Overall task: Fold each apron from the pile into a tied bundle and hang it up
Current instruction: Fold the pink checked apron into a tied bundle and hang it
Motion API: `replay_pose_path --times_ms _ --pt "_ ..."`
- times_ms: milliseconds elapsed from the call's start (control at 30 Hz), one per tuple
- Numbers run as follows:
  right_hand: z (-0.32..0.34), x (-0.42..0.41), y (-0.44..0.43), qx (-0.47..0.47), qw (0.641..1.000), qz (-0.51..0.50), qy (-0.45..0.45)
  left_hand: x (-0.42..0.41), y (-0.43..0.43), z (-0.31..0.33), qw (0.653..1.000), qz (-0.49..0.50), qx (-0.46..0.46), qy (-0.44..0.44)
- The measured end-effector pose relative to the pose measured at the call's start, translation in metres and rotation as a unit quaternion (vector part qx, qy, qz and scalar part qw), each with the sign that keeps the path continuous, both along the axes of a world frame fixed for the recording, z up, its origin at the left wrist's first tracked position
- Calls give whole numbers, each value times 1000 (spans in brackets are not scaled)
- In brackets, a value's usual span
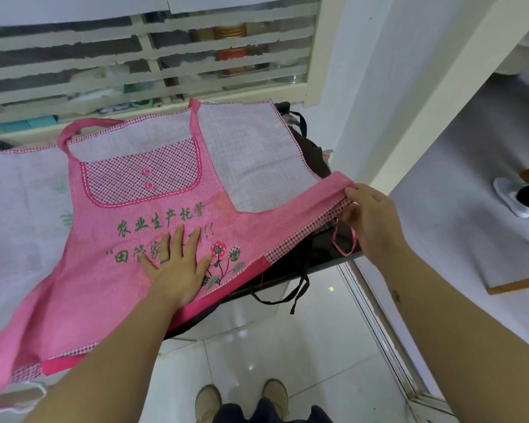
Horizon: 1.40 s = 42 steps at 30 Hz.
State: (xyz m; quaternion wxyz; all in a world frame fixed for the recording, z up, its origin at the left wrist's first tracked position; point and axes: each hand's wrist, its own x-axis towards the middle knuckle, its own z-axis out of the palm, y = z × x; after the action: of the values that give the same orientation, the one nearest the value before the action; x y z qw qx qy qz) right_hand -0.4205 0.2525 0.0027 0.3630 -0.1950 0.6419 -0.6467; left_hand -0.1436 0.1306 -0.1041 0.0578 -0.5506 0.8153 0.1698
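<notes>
The pink apron (pixel 104 285) is spread face up across the bench (pixel 321 254), filling the middle and lower left of the frame, with its bib and neck loop toward the upper left. The left hand (pixel 177 264) is laid flat on the printed green lettering at the centre, its fingers (pixel 179 236) straight and spread, apparently so that the cloth is pinned and kept from sliding while the other side is worked.

At the right of the frame, the apron's side corner is pinched by the right hand (pixel 370 215), thumb below and fingers (pixel 351 193) curled over the checked hem. The corner is lifted slightly, probably so that it can be drawn inward for a 1st fold. A pink tie (pixel 345 242) is left dangling in a loop just under that hand.

A dark pile (pixel 312 154) of cloth is seen beneath the apron's right edge, with 1 black strap (pixel 300 288) hanging off the bench toward the floor. No bundle has been formed yet.
</notes>
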Motion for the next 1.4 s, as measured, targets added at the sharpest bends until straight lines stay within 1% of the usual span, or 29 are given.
replay_pose_path --times_ms 67,200,267,333,400,433,500,567,600,700,733,800,867,900,967,1000,1067,1100,1200,1400 --pt "2 2 2 26 996 -6 84 0 0 0 1000 -1 -2 -1" --pt "0 4 8 58 981 -36 183 1 0 -2 1000 -1 -9 1" --pt "0 2 10 86 981 -17 173 1 0 -3 1000 -2 -10 1" --pt "1 -3 12 130 984 34 116 1 0 -3 1000 -3 -8 2" --pt "-1 -9 14 199 973 90 75 1 0 -3 1000 -3 -7 3" --pt "-4 -13 15 223 968 102 60 1 0 -3 1000 -3 -7 6" --pt "-12 -21 18 238 966 89 51 2 0 -3 1000 -2 -8 9" --pt "-22 -26 19 258 959 53 102 1 1 -2 1000 -1 -18 9" --pt "-28 -27 20 277 950 46 135 1 3 -2 1000 0 -28 11" --pt "-43 -16 22 307 929 42 200 1 7 -1 998 13 -58 20" --pt "-47 -8 23 311 918 35 244 2 9 -1 998 15 -64 23" --pt "-48 10 20 287 891 10 352 7 12 -1 996 -2 -86 24" --pt "-45 39 13 241 862 20 446 19 17 4 994 -19 -103 41" --pt "-43 55 8 212 851 42 478 25 20 7 992 -20 -105 59" --pt "-41 88 -2 153 842 102 507 40 26 14 989 -12 -116 87" --pt "-39 108 -8 129 843 142 503 54 29 18 988 -5 -126 94" --pt "-36 140 -17 109 851 226 462 74 36 24 984 3 -145 106" --pt "-37 161 -23 102 846 271 448 93 38 26 982 16 -152 106" --pt "-39 213 -37 95 815 362 442 143 45 32 980 48 -163 105" --pt "-45 299 -50 105 762 461 442 229 70 32 966 136 -197 94"
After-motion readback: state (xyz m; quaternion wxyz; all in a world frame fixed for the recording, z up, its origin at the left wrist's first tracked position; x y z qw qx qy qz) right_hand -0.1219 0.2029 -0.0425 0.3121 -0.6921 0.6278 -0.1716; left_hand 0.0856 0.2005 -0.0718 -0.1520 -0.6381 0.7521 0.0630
